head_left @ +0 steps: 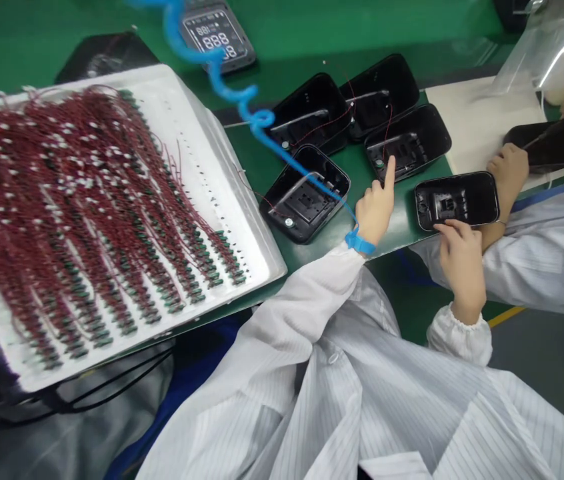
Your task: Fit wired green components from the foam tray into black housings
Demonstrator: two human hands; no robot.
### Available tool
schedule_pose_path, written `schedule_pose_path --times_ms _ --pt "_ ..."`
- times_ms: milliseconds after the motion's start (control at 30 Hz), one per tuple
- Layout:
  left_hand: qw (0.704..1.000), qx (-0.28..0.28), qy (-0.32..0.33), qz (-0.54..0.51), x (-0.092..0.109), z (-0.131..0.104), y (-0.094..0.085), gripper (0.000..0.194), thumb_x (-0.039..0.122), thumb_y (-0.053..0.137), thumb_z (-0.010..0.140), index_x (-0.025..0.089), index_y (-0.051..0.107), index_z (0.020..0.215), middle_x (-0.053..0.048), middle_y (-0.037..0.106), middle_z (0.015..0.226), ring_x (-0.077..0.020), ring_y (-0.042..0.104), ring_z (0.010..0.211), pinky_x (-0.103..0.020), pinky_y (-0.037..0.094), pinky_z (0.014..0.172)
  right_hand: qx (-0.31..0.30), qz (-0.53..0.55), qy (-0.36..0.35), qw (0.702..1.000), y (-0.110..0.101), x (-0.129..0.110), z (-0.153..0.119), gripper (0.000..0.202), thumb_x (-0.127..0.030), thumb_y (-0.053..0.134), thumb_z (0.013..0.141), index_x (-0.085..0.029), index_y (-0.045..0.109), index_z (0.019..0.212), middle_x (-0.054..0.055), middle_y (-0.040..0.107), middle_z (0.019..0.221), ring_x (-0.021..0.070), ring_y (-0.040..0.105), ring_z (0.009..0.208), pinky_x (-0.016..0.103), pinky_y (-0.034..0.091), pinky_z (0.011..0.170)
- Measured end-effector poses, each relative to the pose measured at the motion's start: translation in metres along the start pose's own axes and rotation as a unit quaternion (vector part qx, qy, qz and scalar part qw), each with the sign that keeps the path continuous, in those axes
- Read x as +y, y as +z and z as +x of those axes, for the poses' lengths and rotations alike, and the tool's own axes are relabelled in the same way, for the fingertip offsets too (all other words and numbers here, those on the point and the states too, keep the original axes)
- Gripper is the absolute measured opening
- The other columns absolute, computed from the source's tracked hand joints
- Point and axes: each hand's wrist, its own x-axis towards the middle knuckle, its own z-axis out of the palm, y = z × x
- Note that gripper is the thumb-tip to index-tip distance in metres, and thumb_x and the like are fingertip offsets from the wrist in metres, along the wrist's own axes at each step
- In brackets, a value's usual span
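Note:
My left hand (376, 208), with a blue wrist strap (360, 243) on it, has its index finger stretched out and the others curled; it holds nothing. The fingertip is over the near edge of a black plastic housing (409, 142) with a small round part and thin red wire inside. My right hand (463, 261) has its fingers at the near rim of another black plastic housing (482, 193), which lies at the table's front edge; the thumb is partly hidden. To the left of my left hand lies a similar open housing (307, 193) with a red wire.
A white foam tray (257, 247) holds rows of small green boards with red wires. Two more housings (315, 110) lie behind. A blue coiled cord (262, 120) crosses the view. At right, a co-worker's hands (509, 170) work on another housing (552, 143). A display unit (219, 37) lies behind.

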Motion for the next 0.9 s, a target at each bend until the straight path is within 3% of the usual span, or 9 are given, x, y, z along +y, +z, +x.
schedule_pose_path --times_ms 100,267,333,433,533,633,767,833,900 --pt "0.999 -0.026 0.020 0.015 -0.005 -0.028 0.002 0.065 0.019 0.032 0.106 0.017 0.013 0.169 -0.014 0.065 0.121 -0.0219 0.069 0.105 -0.027 0.058 0.084 -0.048 -0.002 0.001 0.999 0.008 0.005 -0.007 0.041 -0.012 0.043 0.097 -0.021 0.070 0.126 0.014 0.065 0.128 0.0290 0.058 0.107 0.048 0.049 0.096" --pt "0.994 -0.038 0.106 -0.001 -0.037 -0.109 -0.002 0.054 0.021 0.032 0.108 0.017 0.035 0.162 -0.009 0.069 0.109 -0.0189 0.071 0.095 -0.025 0.057 0.078 -0.020 0.039 -0.030 0.999 0.020 0.005 -0.011 0.025 -0.023 0.054 0.100 -0.023 0.076 0.112 0.010 0.069 0.108 0.0259 0.061 0.097 0.041 0.052 0.088" --pt "0.987 0.000 0.153 -0.041 -0.059 -0.141 -0.005 0.048 0.022 0.034 0.108 0.020 0.047 0.154 -0.006 0.068 0.097 -0.0176 0.070 0.086 -0.025 0.058 0.078 -0.022 0.056 -0.059 0.996 0.022 -0.001 -0.016 0.022 -0.025 0.057 0.100 -0.023 0.077 0.110 0.009 0.071 0.105 0.0244 0.062 0.095 0.040 0.054 0.087" --pt "0.978 0.114 0.148 -0.096 -0.091 -0.164 -0.003 0.040 0.020 0.035 0.107 0.019 0.060 0.138 -0.004 0.064 0.086 -0.0175 0.066 0.080 -0.028 0.058 0.078 -0.034 0.101 -0.080 0.991 0.027 -0.017 -0.024 0.021 -0.026 0.058 0.101 -0.023 0.078 0.106 0.007 0.073 0.105 0.0219 0.067 0.095 0.038 0.057 0.087" --pt "0.967 0.188 0.116 -0.127 -0.103 -0.156 0.001 0.038 0.016 0.035 0.105 0.017 0.062 0.131 -0.007 0.064 0.093 -0.0191 0.064 0.086 -0.032 0.059 0.081 -0.047 0.132 -0.086 0.986 0.033 -0.034 -0.026 0.022 -0.026 0.057 0.102 -0.023 0.078 0.106 0.007 0.074 0.107 0.0205 0.071 0.096 0.036 0.060 0.088" --pt "0.966 0.177 0.132 -0.136 -0.086 -0.135 -0.012 0.041 0.010 0.034 0.102 0.017 0.060 0.134 -0.013 0.065 0.114 -0.0216 0.064 0.104 -0.037 0.057 0.095 -0.056 0.150 -0.099 0.982 0.036 -0.048 -0.023 0.024 -0.024 0.056 0.102 -0.023 0.078 0.110 0.008 0.075 0.111 0.0204 0.072 0.099 0.036 0.061 0.091" --pt "0.981 0.100 0.140 -0.088 -0.034 -0.091 -0.068 0.044 0.004 0.032 0.101 0.018 0.064 0.128 -0.013 0.063 0.130 -0.0233 0.061 0.122 -0.037 0.051 0.107 -0.027 0.161 -0.119 0.979 0.031 -0.055 -0.022 0.026 -0.021 0.054 0.102 -0.024 0.077 0.112 0.007 0.076 0.116 0.0198 0.073 0.105 0.037 0.060 0.095" --pt "0.991 0.029 0.126 -0.029 -0.009 -0.059 -0.096 0.046 -0.003 0.030 0.098 0.009 0.068 0.120 -0.017 0.062 0.132 -0.0279 0.058 0.131 -0.038 0.050 0.109 0.019 0.161 -0.115 0.980 0.027 -0.055 -0.024 0.026 -0.019 0.053 0.101 -0.024 0.078 0.107 0.006 0.077 0.112 0.0193 0.074 0.103 0.036 0.060 0.094" --pt "0.993 0.015 0.111 -0.024 0.008 -0.021 -0.111 0.048 -0.009 0.029 0.095 0.003 0.069 0.119 -0.018 0.064 0.128 -0.0306 0.057 0.135 -0.042 0.047 0.112 0.063 0.158 -0.098 0.980 0.023 -0.054 -0.026 0.027 -0.017 0.053 0.100 -0.024 0.079 0.102 0.006 0.078 0.107 0.0194 0.074 0.100 0.036 0.061 0.092"
